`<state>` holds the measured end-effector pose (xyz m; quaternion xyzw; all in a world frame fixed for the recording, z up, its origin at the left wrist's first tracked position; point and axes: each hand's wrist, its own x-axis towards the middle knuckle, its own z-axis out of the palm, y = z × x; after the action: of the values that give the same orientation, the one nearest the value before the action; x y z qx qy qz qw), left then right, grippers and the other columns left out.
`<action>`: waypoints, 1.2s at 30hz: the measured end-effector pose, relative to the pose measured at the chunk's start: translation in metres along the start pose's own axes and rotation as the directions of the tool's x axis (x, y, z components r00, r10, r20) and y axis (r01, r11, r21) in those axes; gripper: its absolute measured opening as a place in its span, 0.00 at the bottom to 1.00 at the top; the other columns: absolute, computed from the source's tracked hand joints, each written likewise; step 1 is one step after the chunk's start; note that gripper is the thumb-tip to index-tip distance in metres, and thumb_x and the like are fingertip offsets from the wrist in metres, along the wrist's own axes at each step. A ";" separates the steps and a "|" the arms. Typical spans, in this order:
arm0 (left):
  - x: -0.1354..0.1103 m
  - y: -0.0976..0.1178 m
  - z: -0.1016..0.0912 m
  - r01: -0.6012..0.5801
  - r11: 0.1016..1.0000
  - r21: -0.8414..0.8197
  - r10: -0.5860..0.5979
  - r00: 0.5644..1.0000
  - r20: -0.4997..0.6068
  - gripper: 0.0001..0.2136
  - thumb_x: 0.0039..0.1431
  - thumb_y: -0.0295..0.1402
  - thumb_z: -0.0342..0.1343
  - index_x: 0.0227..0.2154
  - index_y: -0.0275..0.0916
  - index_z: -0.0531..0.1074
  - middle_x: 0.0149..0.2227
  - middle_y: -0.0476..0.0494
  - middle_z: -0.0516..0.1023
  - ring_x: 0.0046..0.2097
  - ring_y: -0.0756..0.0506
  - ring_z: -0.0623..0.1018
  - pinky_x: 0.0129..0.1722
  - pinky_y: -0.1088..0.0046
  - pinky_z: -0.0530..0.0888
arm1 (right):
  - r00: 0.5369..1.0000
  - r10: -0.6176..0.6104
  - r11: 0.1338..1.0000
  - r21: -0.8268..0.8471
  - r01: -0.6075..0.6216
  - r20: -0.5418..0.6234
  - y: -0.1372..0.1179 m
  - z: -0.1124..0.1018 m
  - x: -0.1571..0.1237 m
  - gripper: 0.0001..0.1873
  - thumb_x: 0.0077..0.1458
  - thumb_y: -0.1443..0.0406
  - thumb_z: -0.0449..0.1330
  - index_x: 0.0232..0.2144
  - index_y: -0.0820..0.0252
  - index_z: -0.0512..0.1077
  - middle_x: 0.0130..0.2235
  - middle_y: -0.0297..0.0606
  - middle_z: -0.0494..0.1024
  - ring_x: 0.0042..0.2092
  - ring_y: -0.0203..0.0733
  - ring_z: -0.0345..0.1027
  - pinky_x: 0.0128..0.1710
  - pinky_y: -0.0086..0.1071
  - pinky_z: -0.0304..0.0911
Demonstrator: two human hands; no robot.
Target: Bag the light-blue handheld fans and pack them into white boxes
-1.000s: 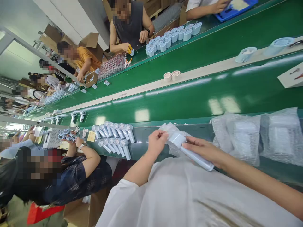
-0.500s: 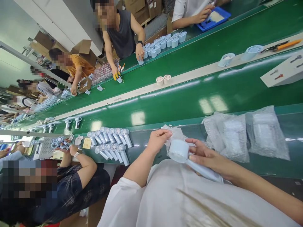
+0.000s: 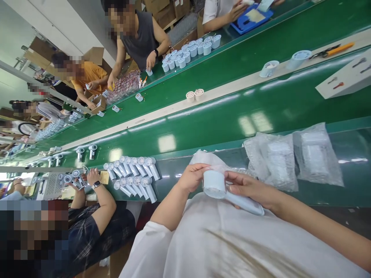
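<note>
My right hand (image 3: pixel 251 189) is closed round the handle of a pale blue handheld fan (image 3: pixel 216 184), whose round head points toward my left hand. My left hand (image 3: pixel 193 177) pinches the edge of a clear bubble-wrap bag (image 3: pixel 207 158) that lies right behind the fan's head. Both hands meet just above my white shirt, at the near edge of the dark green work ledge (image 3: pixel 174 170). I cannot tell whether the fan's head is inside the bag's mouth.
Two filled bubble bags (image 3: pixel 292 158) lie to the right on the ledge. Rows of finished fans (image 3: pixel 133 173) lie to the left, beside a seated co-worker's hands (image 3: pixel 94 177). Beyond runs a green conveyor belt (image 3: pixel 232 119) carrying fan parts. More people work on its far side.
The fan has dropped slightly and its head has moved closer to my left hand and the bag. The camera has shifted, so the whole scene slides left and down.
</note>
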<state>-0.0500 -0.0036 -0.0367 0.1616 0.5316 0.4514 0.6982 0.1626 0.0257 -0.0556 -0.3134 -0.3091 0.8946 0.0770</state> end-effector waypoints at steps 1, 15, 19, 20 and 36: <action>0.000 0.001 -0.001 -0.009 1.000 0.006 0.009 1.000 -0.009 0.22 0.32 0.44 0.77 0.28 0.33 0.81 0.27 0.45 0.79 0.30 0.50 0.73 0.36 0.71 0.68 | 1.000 -0.007 1.000 -0.006 0.007 -0.029 0.000 0.001 -0.002 0.39 0.46 0.51 0.74 0.59 0.52 0.69 0.43 0.39 0.79 0.26 0.34 0.72 0.23 0.28 0.72; -0.004 0.003 -0.006 -0.308 0.857 0.412 0.372 0.925 -0.081 0.18 0.52 0.49 0.65 0.28 0.37 0.78 0.28 0.45 0.75 0.33 0.47 0.72 0.41 0.68 0.70 | 0.963 -0.050 0.996 -0.085 0.029 -0.263 -0.014 0.011 -0.010 0.41 0.49 0.50 0.71 0.63 0.50 0.68 0.31 0.32 0.79 0.25 0.36 0.69 0.24 0.30 0.69; -0.010 -0.007 -0.001 -0.523 0.388 0.759 0.680 0.718 0.146 0.16 0.67 0.43 0.50 0.36 0.38 0.78 0.32 0.40 0.76 0.37 0.44 0.74 0.42 0.66 0.72 | 0.913 -0.020 0.999 -0.044 0.003 -0.407 -0.018 0.018 -0.014 0.32 0.50 0.52 0.70 0.57 0.49 0.72 0.30 0.32 0.78 0.25 0.37 0.68 0.22 0.31 0.69; -0.010 -0.008 0.000 -0.545 0.286 0.788 0.708 0.674 0.209 0.17 0.68 0.42 0.48 0.38 0.38 0.78 0.32 0.39 0.76 0.37 0.44 0.75 0.42 0.65 0.72 | 0.906 -0.017 0.999 -0.047 -0.003 -0.422 -0.019 0.020 -0.015 0.31 0.50 0.52 0.71 0.55 0.49 0.73 0.31 0.32 0.78 0.25 0.37 0.68 0.22 0.31 0.69; -0.001 -0.028 0.029 -0.686 -0.180 0.705 0.466 0.572 0.676 0.12 0.68 0.32 0.48 0.44 0.36 0.76 0.35 0.36 0.78 0.40 0.41 0.79 0.44 0.61 0.77 | 0.869 0.114 0.928 0.364 0.080 -0.481 -0.020 0.017 -0.018 0.24 0.42 0.64 0.75 0.38 0.51 0.66 0.30 0.30 0.76 0.30 0.39 0.72 0.32 0.34 0.73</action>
<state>-0.0114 -0.0122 -0.0450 0.8166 0.4812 0.2597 0.1852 0.1653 0.0265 -0.0239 -0.5140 -0.1008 0.8271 0.2036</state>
